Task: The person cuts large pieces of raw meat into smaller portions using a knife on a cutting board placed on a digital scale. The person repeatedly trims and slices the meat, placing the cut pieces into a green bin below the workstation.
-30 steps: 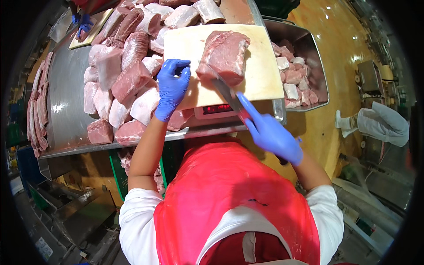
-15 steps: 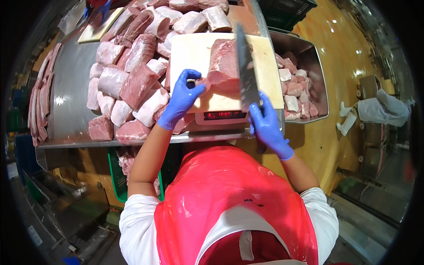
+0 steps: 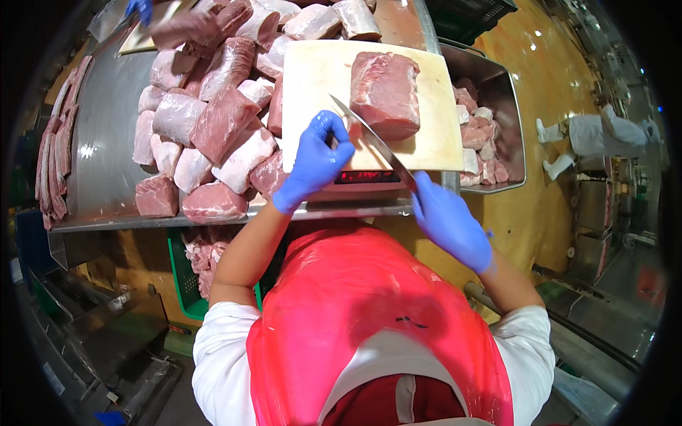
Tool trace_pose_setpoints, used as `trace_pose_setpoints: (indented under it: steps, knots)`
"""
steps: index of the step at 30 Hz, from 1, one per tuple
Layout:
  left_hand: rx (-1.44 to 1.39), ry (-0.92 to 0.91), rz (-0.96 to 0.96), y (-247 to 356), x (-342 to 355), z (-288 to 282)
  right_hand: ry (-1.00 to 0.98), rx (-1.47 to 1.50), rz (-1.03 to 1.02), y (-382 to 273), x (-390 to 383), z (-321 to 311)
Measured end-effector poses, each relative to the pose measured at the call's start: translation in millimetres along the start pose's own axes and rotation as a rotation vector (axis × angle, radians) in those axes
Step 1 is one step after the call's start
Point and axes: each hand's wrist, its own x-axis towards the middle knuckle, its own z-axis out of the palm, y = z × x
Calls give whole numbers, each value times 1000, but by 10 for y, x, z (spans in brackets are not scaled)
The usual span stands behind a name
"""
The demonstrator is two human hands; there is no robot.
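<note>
A thick block of raw meat (image 3: 387,92) rests on the right half of a white cutting board (image 3: 312,71), which sits on a scale with a lit red display (image 3: 366,177). My right hand (image 3: 451,220) is closed round the handle of a long knife (image 3: 378,144). Its blade slants up to the left past the meat's near left corner. Left of the blade, over the board's near edge, my left hand (image 3: 314,157) has its fingers curled in. Whatever is inside them, if anything, is hidden.
Many meat blocks (image 3: 224,128) are heaped left of the board. Long strips (image 3: 60,142) lie at the table's far left. A steel tub (image 3: 517,135) of cut pieces stands right, a green crate (image 3: 181,277) below. A co-worker's blue glove (image 3: 139,10) shows at upper left.
The knife has swung from right of the meat to its near left corner. My left hand, earlier pinching a scrap at the meat's left edge, is now apart from the block.
</note>
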Motion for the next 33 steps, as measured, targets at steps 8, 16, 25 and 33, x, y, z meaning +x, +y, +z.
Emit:
trace_pose_setpoints:
  steps: [8, 16, 25, 33]
  knots:
    - [215, 419, 46, 786, -885, -1081, 71, 147, -104, -74, 577, 66]
    - [857, 388, -379, -144, -1890, -1850, 447, 857, -142, 661, 1668, -450]
    - [242, -15, 35, -54, 823, -263, 335, 1188, -170, -91, 1328, 149]
    - [835, 193, 458, 508, 188, 49, 293, 660, -273, -178, 1260, -300]
